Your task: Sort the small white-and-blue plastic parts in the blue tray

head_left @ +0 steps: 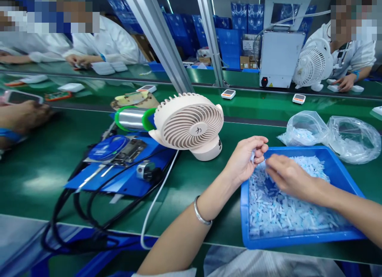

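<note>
At the left rim of a blue tray [245,213], my left hand [246,157] is raised with its fingers curled. A small pale white-blue piece [253,155] shows in its grip. Just to its right, my right hand [288,175] hovers over the tray, slightly blurred, fingers bent and pressed together; what they hold, if anything, is hidden. Many loose small white and light-blue pieces [286,213] fill the tray, too fine to identify. A silver bangle [201,211] circles my left wrist.
A cream desk fan [198,128] stands left of my hands. Further left lies a blue plate fixture [119,177] with black cables. Clear bags [307,128] sit behind the tray. Small white-orange devices [228,94] lie on the green belt. Co-workers sit across; another person's hand [24,118] is at left.
</note>
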Demonstrator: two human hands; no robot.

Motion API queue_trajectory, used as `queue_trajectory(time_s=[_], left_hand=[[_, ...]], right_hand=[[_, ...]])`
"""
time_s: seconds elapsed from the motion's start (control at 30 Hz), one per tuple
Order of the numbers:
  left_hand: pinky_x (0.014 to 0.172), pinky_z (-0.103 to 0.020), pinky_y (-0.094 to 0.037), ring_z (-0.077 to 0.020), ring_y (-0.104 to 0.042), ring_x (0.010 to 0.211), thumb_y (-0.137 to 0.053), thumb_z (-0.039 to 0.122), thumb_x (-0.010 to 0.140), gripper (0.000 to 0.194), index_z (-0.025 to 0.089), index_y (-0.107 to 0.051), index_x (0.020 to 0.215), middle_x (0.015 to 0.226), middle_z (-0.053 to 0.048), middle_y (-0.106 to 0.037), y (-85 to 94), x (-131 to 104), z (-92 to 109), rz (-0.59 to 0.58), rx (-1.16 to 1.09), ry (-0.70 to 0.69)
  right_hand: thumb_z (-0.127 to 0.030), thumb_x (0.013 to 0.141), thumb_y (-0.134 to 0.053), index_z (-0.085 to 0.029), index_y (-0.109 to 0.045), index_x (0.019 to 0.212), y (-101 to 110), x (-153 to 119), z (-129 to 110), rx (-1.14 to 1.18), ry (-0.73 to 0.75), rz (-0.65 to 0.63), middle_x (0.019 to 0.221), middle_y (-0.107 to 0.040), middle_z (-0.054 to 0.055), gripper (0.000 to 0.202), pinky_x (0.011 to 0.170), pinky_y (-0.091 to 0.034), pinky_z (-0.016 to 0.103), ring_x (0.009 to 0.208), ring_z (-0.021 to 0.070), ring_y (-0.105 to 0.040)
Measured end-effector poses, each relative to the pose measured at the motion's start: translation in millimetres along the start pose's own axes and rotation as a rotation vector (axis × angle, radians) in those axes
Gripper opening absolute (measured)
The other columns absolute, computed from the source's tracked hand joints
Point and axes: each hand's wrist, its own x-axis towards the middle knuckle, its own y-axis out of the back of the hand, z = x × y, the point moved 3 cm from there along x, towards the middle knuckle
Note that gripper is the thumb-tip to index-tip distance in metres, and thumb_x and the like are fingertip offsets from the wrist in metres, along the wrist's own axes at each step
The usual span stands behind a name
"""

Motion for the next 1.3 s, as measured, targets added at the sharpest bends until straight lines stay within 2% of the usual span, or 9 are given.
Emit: queue_trajectory(time_s=[0.1, 0.17, 0.4, 0.57, 0.7, 0.87, 1.0, 1.13, 1.3], left_hand=[[0.036, -0.016, -0.015, -0.0013, -0.029, 0.039, -0.054, 0.017, 0.07, 0.008, 0.01, -0.056, 0.068, 0.048, 0.003, -0.043, -3.8, -2.6, -2.0, -0.031, 0.172, -0.007], [0.037, -0.017, -0.013, -0.0012, -0.028, 0.039, -0.057, 0.022, 0.069, 0.012, 0.01, -0.057, 0.066, 0.048, 0.003, -0.042, -6.8, -4.2, -4.3, -0.088, 0.279, 0.004], [0.039, -0.019, -0.015, -0.0027, -0.032, 0.043, -0.06, 0.024, 0.066, 0.015, 0.012, -0.054, 0.062, 0.049, 0.004, -0.044, -6.8, -5.0, -6.9, -0.168, 0.389, 0.02], [0.04, -0.021, -0.015, -0.0024, -0.031, 0.042, -0.061, 0.023, 0.065, 0.015, 0.012, -0.053, 0.06, 0.048, 0.004, -0.044, -6.1, -5.1, -5.0, -0.171, 0.398, 0.026], [0.039, -0.021, -0.012, -0.0014, -0.029, 0.04, -0.059, 0.021, 0.065, 0.013, 0.012, -0.053, 0.058, 0.048, 0.003, -0.044, -5.5, -3.8, -3.8, -0.136, 0.365, 0.027], [0.039, -0.02, -0.011, -0.0011, -0.027, 0.039, -0.058, 0.02, 0.065, 0.009, 0.012, -0.057, 0.063, 0.049, 0.003, -0.046, -4.5, -2.1, -4.1, -0.106, 0.356, 0.049], [0.038, -0.02, -0.011, -0.0006, -0.026, 0.039, -0.058, 0.02, 0.066, 0.008, 0.012, -0.058, 0.065, 0.049, 0.002, -0.048, -4.3, -2.4, -4.3, -0.105, 0.364, 0.053], [0.038, -0.019, -0.011, -0.0005, -0.026, 0.039, -0.058, 0.02, 0.066, 0.008, 0.012, -0.058, 0.066, 0.049, 0.003, -0.048, -4.8, -2.7, -3.7, -0.113, 0.379, 0.038], [0.038, -0.019, -0.012, -0.0002, -0.027, 0.039, -0.059, 0.023, 0.066, 0.012, 0.011, -0.057, 0.066, 0.052, 0.002, -0.048, -5.5, -3.2, -3.5, -0.122, 0.404, 0.025]], right_hand=[[-0.014, 0.081, -0.042, -0.014, -0.048, 0.073, 24.1, 1.0, 10.6, 0.073, -0.128, 0.281, 0.061, -0.046, 0.0, 0.009, 0.05, -0.035, 0.023, 0.053, 0.0095, -0.041], [-0.015, 0.08, -0.046, -0.015, -0.047, 0.073, 32.1, 0.3, 14.6, 0.106, -0.181, 0.356, 0.059, -0.044, -0.002, 0.006, 0.049, -0.034, 0.021, 0.051, 0.008, -0.04], [-0.01, 0.079, -0.044, -0.016, -0.049, 0.08, 28.3, -1.3, 10.3, 0.203, -0.137, 0.281, 0.064, -0.049, -0.001, 0.008, 0.051, -0.036, 0.02, 0.055, 0.0077, -0.044], [-0.012, 0.077, -0.046, -0.015, -0.047, 0.087, 29.3, -1.4, 12.6, 0.238, -0.182, 0.24, 0.065, -0.049, -0.002, 0.01, 0.049, -0.036, 0.019, 0.053, 0.0068, -0.043], [-0.008, 0.075, -0.044, -0.014, -0.052, 0.081, 29.0, 0.3, 17.0, 0.175, -0.164, 0.141, 0.065, -0.049, 0.0, 0.011, 0.053, -0.036, 0.022, 0.057, 0.009, -0.043], [-0.007, 0.078, -0.035, -0.014, -0.057, 0.068, 23.7, 0.6, 25.7, 0.018, -0.208, -0.036, 0.062, -0.049, 0.004, 0.025, 0.055, -0.034, 0.026, 0.059, 0.0131, -0.046], [-0.01, 0.08, -0.036, -0.013, -0.055, 0.069, 28.7, -0.5, 28.5, 0.066, -0.268, 0.042, 0.064, -0.055, 0.005, 0.022, 0.055, -0.036, 0.025, 0.06, 0.0134, -0.05], [-0.014, 0.081, -0.038, -0.013, -0.054, 0.079, 36.4, -0.9, 26.7, 0.145, -0.31, 0.147, 0.061, -0.054, 0.002, 0.017, 0.051, -0.035, 0.023, 0.053, 0.0111, -0.049], [-0.017, 0.082, -0.039, -0.016, -0.058, 0.077, 39.7, -0.4, 21.8, 0.123, -0.189, 0.195, 0.061, -0.05, 0.001, 0.019, 0.057, -0.036, 0.024, 0.058, 0.0115, -0.047]])
